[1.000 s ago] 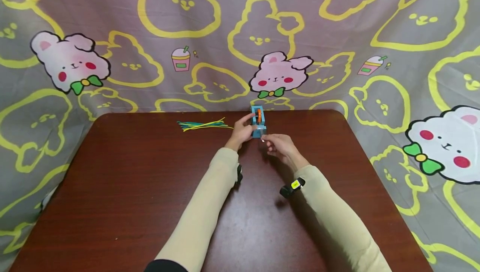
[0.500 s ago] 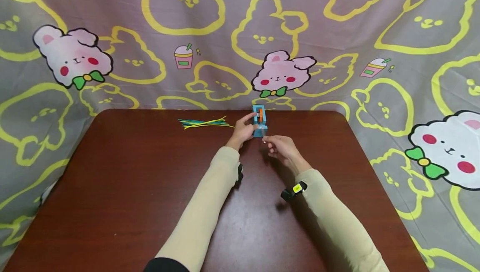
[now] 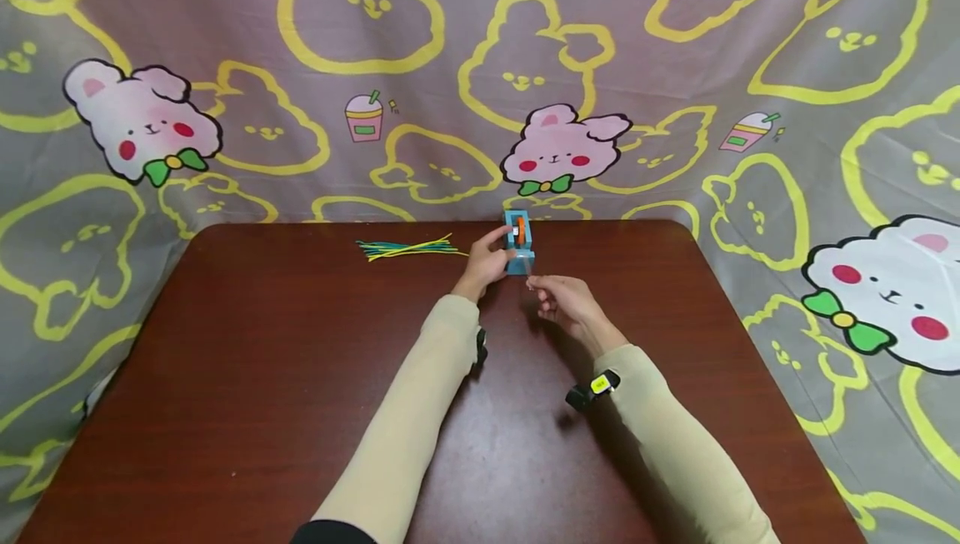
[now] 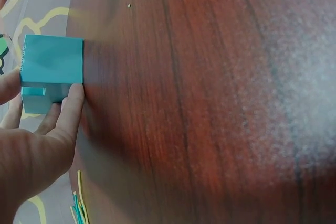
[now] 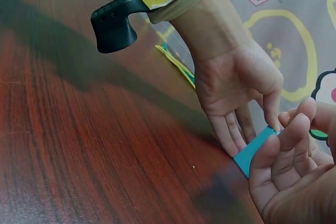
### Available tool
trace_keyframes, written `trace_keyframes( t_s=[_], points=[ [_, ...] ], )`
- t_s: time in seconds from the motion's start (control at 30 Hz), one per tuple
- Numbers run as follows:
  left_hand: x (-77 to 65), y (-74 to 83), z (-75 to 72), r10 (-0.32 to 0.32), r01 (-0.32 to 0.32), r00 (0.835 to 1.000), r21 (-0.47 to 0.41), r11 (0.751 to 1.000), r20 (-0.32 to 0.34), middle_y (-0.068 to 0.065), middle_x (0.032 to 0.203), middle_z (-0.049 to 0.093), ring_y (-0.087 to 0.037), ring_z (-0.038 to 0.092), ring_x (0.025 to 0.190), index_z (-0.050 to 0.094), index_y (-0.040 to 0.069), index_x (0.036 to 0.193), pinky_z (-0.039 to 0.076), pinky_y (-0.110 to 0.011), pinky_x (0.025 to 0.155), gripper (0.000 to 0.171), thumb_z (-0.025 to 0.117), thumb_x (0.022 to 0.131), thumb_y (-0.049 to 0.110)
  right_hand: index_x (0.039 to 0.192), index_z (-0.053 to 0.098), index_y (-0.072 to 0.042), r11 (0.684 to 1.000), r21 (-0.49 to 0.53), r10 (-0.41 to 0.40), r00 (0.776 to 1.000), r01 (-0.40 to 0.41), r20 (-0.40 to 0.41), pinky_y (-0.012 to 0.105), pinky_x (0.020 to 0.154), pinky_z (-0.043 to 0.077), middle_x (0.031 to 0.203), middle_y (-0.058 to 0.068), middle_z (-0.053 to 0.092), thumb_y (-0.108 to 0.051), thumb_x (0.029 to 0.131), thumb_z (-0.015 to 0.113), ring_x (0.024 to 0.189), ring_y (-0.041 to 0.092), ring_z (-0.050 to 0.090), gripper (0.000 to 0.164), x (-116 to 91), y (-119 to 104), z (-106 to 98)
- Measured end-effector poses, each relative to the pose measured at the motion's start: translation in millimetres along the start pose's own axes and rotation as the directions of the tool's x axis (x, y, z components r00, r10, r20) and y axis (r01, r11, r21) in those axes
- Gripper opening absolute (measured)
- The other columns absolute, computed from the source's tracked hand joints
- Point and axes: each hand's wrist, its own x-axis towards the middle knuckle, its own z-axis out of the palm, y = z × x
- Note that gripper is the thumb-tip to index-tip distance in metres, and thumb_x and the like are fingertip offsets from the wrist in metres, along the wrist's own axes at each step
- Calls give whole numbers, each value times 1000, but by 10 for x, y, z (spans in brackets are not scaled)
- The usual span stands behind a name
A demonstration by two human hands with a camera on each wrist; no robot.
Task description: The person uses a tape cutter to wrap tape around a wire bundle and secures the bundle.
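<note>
A small blue tape dispenser (image 3: 519, 266) with an orange hub stands near the table's far edge. My left hand (image 3: 486, 264) grips its left side. In the left wrist view, the thumb lies at the top edge of the dispenser (image 4: 52, 59) and the other fingers (image 4: 72, 111) along its side. Just in front, my right hand (image 3: 568, 302) pinches the free end of a clear strip of tape (image 3: 528, 267) that runs back to the dispenser's cutter. In the right wrist view the curled right fingers (image 5: 294, 145) partly hide the dispenser (image 5: 252, 153).
Left of the dispenser lies a loose bundle of thin yellow and teal strands (image 3: 408, 249), one reaching toward the left hand. A patterned cloth (image 3: 442, 69) hangs right behind the brown table (image 3: 300, 377). A tiny speck (image 4: 129, 6) lies on the tabletop.
My right hand has drawn slightly toward me and right, and a longer strip of tape shows between it and the dispenser. The left hand keeps its grip in place.
</note>
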Motion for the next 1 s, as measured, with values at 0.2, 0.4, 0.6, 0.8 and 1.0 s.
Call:
trace_keyframes(
  t_s=[0.2,0.4,0.6,0.8,1.0],
  points=[
    [13,-21,-8,1,-1,1000,-19,1000,1,-9,146,52,-22,60,108,56,26,146,54,-44,88,52,61,98,7,106,69,5,999,36,6,1000,-7,26,26,57,48,63,-4,56,-11,99,64,49,7,49,18,-36,15,-8],
    [12,-39,-16,0,0,1000,-24,1000,16,-8,146,51,-24,59,114,56,28,146,53,-46,92,52,61,99,7,102,71,3,999,47,16,999,-17,34,26,58,48,59,-5,56,-12,100,62,48,7,50,17,-91,28,-22],
    [-5,-24,-12,7,-7,1000,-26,1000,22,-9,145,51,-24,59,112,54,26,147,52,-47,92,51,60,100,8,85,74,-9,998,65,14,999,-17,49,25,58,47,57,-6,54,-10,100,61,47,6,49,20,-116,64,-26],
    [-3,-42,-16,4,-3,999,-24,1000,42,-9,143,53,-23,59,111,52,25,149,52,-47,93,52,60,100,8,85,74,-9,998,58,19,998,-22,61,26,58,47,58,-5,53,-10,101,59,47,8,49,21,-173,79,-27],
    [-5,-37,-28,8,-7,999,-19,1000,35,-7,144,53,-21,59,110,54,29,147,52,-44,91,51,60,100,10,89,73,-6,999,45,11,998,-15,69,26,59,47,60,-4,53,-11,100,61,49,10,50,17,-206,79,-32]
  ],
)
